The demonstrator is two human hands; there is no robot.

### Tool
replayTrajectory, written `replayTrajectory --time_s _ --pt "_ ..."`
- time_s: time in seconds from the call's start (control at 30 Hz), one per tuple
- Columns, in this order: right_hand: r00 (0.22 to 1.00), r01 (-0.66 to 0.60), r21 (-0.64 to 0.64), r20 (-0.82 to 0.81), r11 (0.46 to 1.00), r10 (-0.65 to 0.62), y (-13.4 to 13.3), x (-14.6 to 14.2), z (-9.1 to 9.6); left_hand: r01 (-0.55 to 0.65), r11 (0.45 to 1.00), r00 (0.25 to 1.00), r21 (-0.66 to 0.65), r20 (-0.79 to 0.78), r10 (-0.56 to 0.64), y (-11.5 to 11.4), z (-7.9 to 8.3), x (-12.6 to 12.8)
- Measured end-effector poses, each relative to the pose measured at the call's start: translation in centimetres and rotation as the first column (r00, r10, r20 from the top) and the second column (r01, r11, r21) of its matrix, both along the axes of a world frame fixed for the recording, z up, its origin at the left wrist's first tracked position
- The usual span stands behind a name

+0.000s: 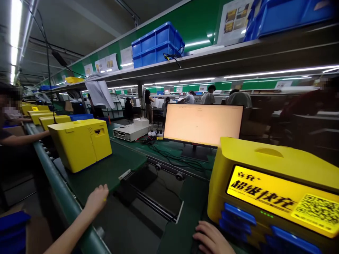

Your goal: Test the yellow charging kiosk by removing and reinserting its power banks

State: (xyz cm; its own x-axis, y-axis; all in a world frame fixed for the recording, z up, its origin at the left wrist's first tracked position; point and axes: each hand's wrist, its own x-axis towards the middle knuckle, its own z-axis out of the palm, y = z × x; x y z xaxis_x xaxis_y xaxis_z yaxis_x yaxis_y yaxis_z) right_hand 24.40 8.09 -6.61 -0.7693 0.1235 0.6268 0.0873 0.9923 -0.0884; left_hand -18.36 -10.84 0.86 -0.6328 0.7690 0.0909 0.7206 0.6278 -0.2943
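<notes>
Head view: your left hand half-curled, right hand bent, holds unclear; swinging rightward could jolt the boxy yellow plastic unit.

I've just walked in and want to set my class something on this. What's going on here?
A person's left hand is curled near the edge of a green board; whether it holds anything is unclear. The right hand is low beside a yellow unit with a lit panel. Another yellow unit stands on the board, and a glowing monitor stands behind. At far left, a co-worker's arm is stretched out.
</notes>
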Motion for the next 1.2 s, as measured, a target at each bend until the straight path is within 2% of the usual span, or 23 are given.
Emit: replayTrajectory --time_s 0.1,0.2,0.3,0.4,0.5,0.57,0.67,0.77,0.87,0.97,1.1,1.2 --pt "0.999 0.025 -0.138 0.028 0.99 -0.021 -1.1 -1.6 1.3 0.034 0.998 0.999 -0.061 0.012 -0.034 0.9 -0.4 4.4" --pt "0.993 0.085 -0.225 0.094 0.971 -0.066 -2.0 -1.9 1.3 0.081 0.988 0.996 -0.129 0.057 -0.075 1.1 -0.5 9.6" --pt "0.987 0.127 -0.296 0.129 0.947 -0.093 -2.6 -1.5 1.3 0.148 0.975 0.971 -0.169 0.214 -0.11 1.1 0.6 14.7" --pt "0.979 0.144 -0.337 0.187 0.93 -0.083 -2.9 -1.2 2.0 0.258 0.959 0.905 -0.121 0.378 -0.196 2.0 2.6 18.1" --pt "0.971 0.178 -0.344 0.212 0.922 -0.109 -2.9 -0.9 2.5 0.378 0.924 0.866 -0.063 0.378 -0.328 4.5 3.8 19.9" --pt "0.978 0.172 -0.386 0.18 0.906 -0.109 -2.8 -0.9 2.6 0.476 0.879 0.837 -0.044 0.33 -0.437 6.8 3.9 20.9" --pt "0.992 0.123 -0.515 0.03 0.848 -0.125 -2.8 -1.0 2.6 0.599 0.799 0.773 -0.043 0.291 -0.564 10.5 3.3 22.8" --pt "0.973 0.068 -0.608 -0.135 0.791 -0.187 -3.1 -1.7 3.5 0.68 0.729 0.715 -0.082 0.299 -0.633 13.0 2.6 24.9" --pt "0.973 0.022 -0.563 -0.177 0.826 -0.146 -3.4 -2.5 5.2 0.728 0.669 0.676 -0.147 0.318 -0.665 14.2 2.4 26.2" --pt "0.983 0.031 -0.451 -0.146 0.892 -0.108 -3.4 -2.8 6.7 0.733 0.651 0.676 -0.197 0.316 -0.666 14.6 2.6 26.6" --pt "0.994 0.107 -0.158 -0.008 0.982 -0.11 -3.1 -2.9 7.7 0.725 0.65 0.687 -0.226 0.297 -0.663 14.5 2.8 26.5" --pt "0.99 0.134 0.004 0.039 0.991 -0.135 -3.2 -3.5 7.9 0.749 0.629 0.661 -0.209 0.307 -0.685 13.9 2.7 26.1"
